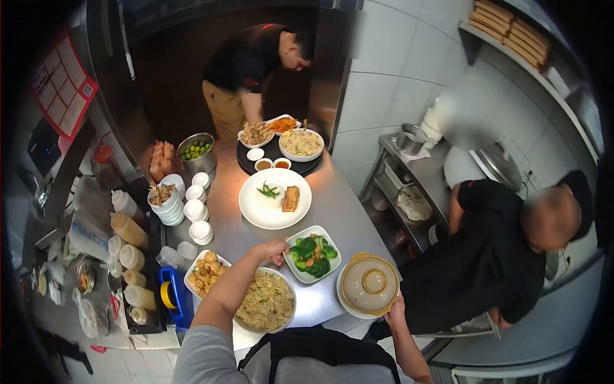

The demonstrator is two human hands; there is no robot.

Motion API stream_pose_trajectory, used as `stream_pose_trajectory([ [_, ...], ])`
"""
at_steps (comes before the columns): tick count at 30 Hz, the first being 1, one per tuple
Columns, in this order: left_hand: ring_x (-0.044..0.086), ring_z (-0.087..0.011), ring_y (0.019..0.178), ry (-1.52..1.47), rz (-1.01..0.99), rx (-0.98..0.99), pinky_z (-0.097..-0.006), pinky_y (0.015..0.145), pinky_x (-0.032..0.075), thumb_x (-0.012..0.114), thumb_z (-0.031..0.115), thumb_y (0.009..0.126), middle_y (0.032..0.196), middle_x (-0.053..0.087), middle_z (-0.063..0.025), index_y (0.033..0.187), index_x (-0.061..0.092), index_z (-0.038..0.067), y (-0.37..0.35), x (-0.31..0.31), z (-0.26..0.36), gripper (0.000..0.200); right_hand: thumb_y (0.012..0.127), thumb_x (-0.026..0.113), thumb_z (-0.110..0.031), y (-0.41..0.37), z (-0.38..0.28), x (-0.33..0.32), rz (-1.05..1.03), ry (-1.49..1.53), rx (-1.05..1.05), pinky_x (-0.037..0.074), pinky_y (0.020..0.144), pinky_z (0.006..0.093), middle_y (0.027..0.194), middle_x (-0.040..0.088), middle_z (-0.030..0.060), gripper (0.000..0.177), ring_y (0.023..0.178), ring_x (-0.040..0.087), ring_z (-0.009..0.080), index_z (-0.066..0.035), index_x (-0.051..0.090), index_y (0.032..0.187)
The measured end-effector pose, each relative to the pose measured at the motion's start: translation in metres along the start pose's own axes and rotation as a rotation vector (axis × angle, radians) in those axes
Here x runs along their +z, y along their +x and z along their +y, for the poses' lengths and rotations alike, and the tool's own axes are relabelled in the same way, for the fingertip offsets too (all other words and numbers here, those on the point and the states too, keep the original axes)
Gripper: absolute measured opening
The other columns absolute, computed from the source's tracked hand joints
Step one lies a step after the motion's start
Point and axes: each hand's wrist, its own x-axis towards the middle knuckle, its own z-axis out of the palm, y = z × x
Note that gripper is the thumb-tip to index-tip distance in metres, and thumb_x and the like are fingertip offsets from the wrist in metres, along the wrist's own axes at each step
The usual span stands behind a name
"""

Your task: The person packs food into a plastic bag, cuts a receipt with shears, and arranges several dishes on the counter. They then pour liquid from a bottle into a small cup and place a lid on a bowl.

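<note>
My left hand (276,251) reaches across the counter, fingers closed on the left edge of a square white dish of broccoli (309,255). Under my forearm stand a round bowl of fried rice (267,301) and a white dish of golden fried pieces (206,274). My right hand (395,312) grips the right side of a plate (345,301) bearing a lidded clay pot (369,285), near the counter's right edge. Its fingertips are partly hidden under the plate. Just beyond the broccoli sits a large round white plate (256,214) with a fried piece and green garnish.
A co-worker (246,70) bends over a black tray (248,168) of dishes at the far end. Another person (480,256) stands close on my right. Stacked small cups (199,232), sauce bottles (129,230) and a blue tape dispenser (176,297) line the left side.
</note>
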Motion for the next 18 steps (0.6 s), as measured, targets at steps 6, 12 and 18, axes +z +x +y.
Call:
stream_pose_trajectory([
  [6, 0.058, -0.0199, 0.058, 0.108, -0.063, -0.182, -0.0356, 0.061, 0.048, 0.042, 0.021, 0.077, 0.074, 0.059, -0.012, 0.131, 0.026, 0.016, 0.026, -0.007, -0.004, 0.056, 0.087, 0.045, -0.011, 0.058, 0.007, -0.024, -0.058, -0.096, 0.152, 0.051, 0.071, 0.0289, 0.1, 0.058, 0.0085, 0.028, 0.085, 0.06, 0.0179, -0.004, 0.048, 0.114],
  [12, 0.062, -0.0207, 0.086, 0.315, 0.077, -0.297, -0.0348, 0.075, 0.047, 0.032, 0.047, 0.086, 0.097, 0.063, -0.0177, 0.131, 0.032, 0.006, 0.013, -0.05, 0.017, 0.061, 0.091, 0.043, -0.017, 0.088, 0.003, -0.014, -0.071, -0.17, 0.281, 0.05, 0.071, 0.0293, 0.096, 0.059, 0.0079, 0.027, 0.084, 0.06, 0.017, -0.004, 0.049, 0.113],
  [18, 0.061, -0.0206, 0.089, -0.532, 0.348, 0.058, -0.0308, 0.077, 0.047, 0.03, 0.028, 0.091, 0.097, 0.062, -0.0153, 0.116, 0.043, -0.001, 0.024, -0.033, -0.009, 0.04, 0.095, 0.037, -0.033, 0.144, 0.013, -0.018, -0.064, -0.649, -0.091, 0.046, 0.076, 0.0282, 0.095, 0.059, 0.0083, 0.038, 0.084, 0.057, 0.0151, -0.001, 0.054, 0.106],
])
